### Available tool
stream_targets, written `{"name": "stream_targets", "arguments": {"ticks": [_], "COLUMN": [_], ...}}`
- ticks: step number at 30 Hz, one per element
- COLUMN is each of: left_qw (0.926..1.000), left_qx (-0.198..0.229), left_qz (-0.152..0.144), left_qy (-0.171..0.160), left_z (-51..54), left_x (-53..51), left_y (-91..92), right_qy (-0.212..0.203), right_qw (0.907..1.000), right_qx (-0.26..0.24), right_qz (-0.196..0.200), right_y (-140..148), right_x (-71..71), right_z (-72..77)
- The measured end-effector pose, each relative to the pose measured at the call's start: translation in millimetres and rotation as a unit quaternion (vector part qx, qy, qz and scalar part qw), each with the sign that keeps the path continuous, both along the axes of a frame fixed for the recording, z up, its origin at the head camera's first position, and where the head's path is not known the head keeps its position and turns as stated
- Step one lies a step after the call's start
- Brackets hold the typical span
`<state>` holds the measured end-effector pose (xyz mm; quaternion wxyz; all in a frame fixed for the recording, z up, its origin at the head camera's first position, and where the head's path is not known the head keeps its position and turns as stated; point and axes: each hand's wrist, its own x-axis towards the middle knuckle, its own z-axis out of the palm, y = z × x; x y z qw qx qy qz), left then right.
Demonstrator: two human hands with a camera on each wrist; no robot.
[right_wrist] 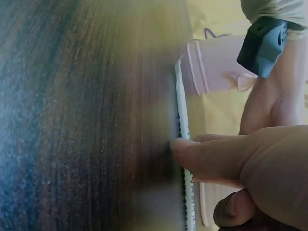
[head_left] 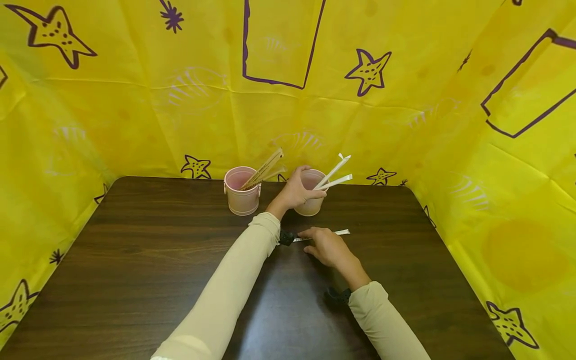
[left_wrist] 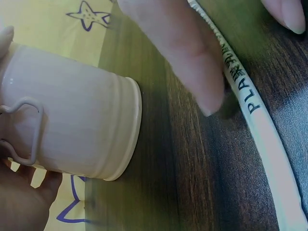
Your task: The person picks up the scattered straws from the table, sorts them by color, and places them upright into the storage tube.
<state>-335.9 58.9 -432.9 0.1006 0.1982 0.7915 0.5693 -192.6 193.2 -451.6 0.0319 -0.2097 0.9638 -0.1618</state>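
My left hand (head_left: 298, 191) grips a small pale pink pail (head_left: 308, 207), thumb on the near side and fingers round the far side. Two white paper-wrapped straws (head_left: 335, 171) lean out of it to the right. Another wrapped straw (left_wrist: 269, 139), printed with dark letters, lies on the table in front of that pail. Over this straw is my right hand (head_left: 330, 248), its fingers and thumb parted on either side of it. In the left wrist view, one right fingertip (left_wrist: 211, 103) sits close beside the straw; whether it touches is unclear.
A second pink pail (head_left: 243, 201) stands to the left, with several brown paper-wrapped sticks (head_left: 265, 170) leaning out to the right. The dark wooden table (head_left: 148, 280) meets a yellow patterned cloth (head_left: 135, 125) at its back and sides.
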Motion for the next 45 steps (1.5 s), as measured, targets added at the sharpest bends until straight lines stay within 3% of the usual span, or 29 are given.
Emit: {"name": "stream_targets", "arguments": {"ticks": [6, 10, 18, 21, 26, 30, 33, 38, 42, 45], "left_qw": [1.0000, 1.0000, 1.0000, 1.0000, 1.0000, 0.9999, 0.9999, 0.9999, 1.0000, 1.0000], "left_qx": [-0.005, 0.003, 0.004, 0.004, 0.006, 0.009, 0.008, 0.006, 0.002, 0.002], "left_qz": [-0.003, 0.001, 0.002, 0.002, 0.006, 0.009, 0.009, 0.007, 0.006, 0.003], "left_qy": [0.004, 0.002, 0.000, 0.000, 0.001, -0.001, -0.003, -0.006, 0.000, 0.002], "left_z": [0.2, 0.0, -2.0, -2.5, -2.6, -2.9, -2.8, -2.3, -1.7, -1.0], "left_x": [0.0, -1.0, -2.0, -2.0, -1.7, -1.5, -1.0, -0.4, -0.9, -0.9], "left_y": [0.2, -1.1, -2.3, -1.9, -0.9, -0.2, 0.0, -0.2, 0.5, 0.8], "right_qy": [0.009, 0.005, -0.064, -0.091, -0.100, -0.094, -0.074, 0.006, 0.087, 0.132], "right_qw": [0.9999, 1.0000, 0.9959, 0.9926, 0.9886, 0.9878, 0.9875, 0.9834, 0.9714, 0.9575], "right_qx": [0.007, 0.001, -0.011, -0.021, -0.054, -0.093, -0.126, -0.178, -0.219, -0.257], "right_qz": [-0.013, -0.001, 0.063, 0.078, 0.098, 0.083, 0.059, 0.034, 0.023, -0.007], "right_y": [1.9, 6.2, 25.3, 32.2, 42.2, 47.8, 49.2, 49.9, 50.0, 49.1], "right_x": [4.4, 6.5, 17.7, 24.8, 33.6, 36.8, 37.7, 35.7, 32.7, 30.1], "right_z": [0.3, 0.2, 4.7, 10.4, 26.0, 42.1, 54.9, 71.1, 81.0, 87.4]}}
